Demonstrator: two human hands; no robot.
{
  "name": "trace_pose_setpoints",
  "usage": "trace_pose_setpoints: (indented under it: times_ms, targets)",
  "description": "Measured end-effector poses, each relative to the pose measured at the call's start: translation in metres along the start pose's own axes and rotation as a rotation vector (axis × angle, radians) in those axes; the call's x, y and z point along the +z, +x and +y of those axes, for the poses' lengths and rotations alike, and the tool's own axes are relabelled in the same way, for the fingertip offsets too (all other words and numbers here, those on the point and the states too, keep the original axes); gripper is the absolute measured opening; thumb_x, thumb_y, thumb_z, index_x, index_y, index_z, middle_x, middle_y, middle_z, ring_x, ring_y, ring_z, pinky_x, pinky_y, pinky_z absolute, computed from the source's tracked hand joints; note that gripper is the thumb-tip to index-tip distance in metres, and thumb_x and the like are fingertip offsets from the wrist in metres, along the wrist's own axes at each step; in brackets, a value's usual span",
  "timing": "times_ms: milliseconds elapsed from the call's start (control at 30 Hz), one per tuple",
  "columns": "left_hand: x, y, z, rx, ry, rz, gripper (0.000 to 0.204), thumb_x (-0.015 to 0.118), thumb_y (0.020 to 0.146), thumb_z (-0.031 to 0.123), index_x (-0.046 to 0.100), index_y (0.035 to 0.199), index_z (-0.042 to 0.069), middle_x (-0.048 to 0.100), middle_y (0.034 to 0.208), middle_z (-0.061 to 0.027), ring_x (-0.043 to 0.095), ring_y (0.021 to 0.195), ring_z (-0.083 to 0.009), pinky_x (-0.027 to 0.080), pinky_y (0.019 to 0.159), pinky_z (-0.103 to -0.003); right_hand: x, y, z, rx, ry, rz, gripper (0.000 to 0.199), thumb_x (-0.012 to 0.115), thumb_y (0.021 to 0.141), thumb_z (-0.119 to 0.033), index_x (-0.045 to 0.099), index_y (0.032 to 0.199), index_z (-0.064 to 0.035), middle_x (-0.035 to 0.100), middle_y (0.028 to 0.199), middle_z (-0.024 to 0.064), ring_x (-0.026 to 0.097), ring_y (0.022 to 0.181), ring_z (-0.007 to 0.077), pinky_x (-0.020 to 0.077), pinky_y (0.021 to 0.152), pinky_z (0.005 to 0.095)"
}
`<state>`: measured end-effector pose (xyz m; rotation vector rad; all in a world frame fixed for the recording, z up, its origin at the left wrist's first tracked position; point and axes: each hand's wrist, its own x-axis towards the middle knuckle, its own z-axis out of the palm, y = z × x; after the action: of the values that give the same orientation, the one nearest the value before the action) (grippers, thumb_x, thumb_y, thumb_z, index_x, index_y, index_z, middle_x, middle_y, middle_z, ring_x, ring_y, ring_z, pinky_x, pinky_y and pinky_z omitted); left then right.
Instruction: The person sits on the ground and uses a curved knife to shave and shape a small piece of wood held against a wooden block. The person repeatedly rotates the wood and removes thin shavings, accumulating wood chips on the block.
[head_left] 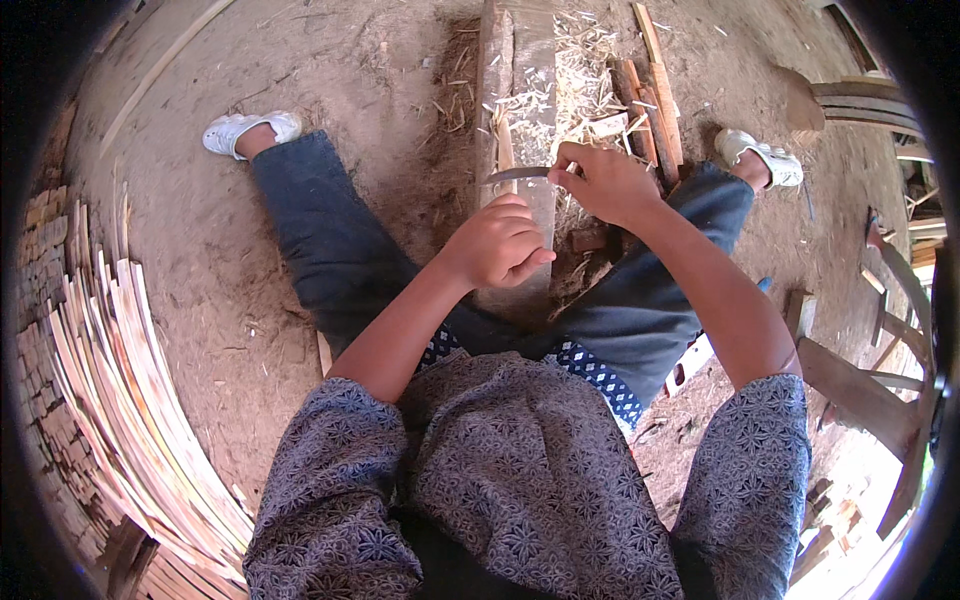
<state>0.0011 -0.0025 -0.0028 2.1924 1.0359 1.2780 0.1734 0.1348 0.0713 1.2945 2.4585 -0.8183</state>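
Seated on the dirt floor [330, 60], legs spread to either side of a long wooden block [530, 90] running straight away from the body. Left hand [497, 243] closed in a fist, apparently around the near end of a knife whose handle stays hidden inside the grip. Knife blade [518, 173] lying crosswise to the block, long axis running left to right, tip end toward the right hand [605, 182]. Right hand curled shut with fingers pinching at the far end of the blade or at a thin pale sliver there; cannot tell which from this view. A short upright stick of split wood [504, 145] standing just beyond the blade on the block's left edge, close to touching it, though contact unclear. Both hands near each other over the block, left one nearer the body, right one a little farther out and to the right. Pale wood shavings [575, 60] strewn over the far part of the block and the ground beside it. Reddish split sticks [655, 100] lying just right of the block. Large fan of thin wooden slats [110, 370] stacked well off to the left.
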Motion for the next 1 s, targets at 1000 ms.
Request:
trace_pose_setpoints:
  times_ms: [1000]
  targets:
    - [-0.006,0.039,-0.001,-0.097,-0.112,0.314,0.031,0.069,0.091,0.012,0.056,0.064,0.004,0.056,0.06,-0.0105,0.056,0.058,-0.032,0.047,0.064,-0.041,0.047,0.088,0.046,0.099,0.254,0.15,0.039,0.065,0.098,-0.046,0.065,0.107,-0.0091,0.071,0.086,0.0173,0.07,0.081,0.0316,0.052,0.075,0.0472]
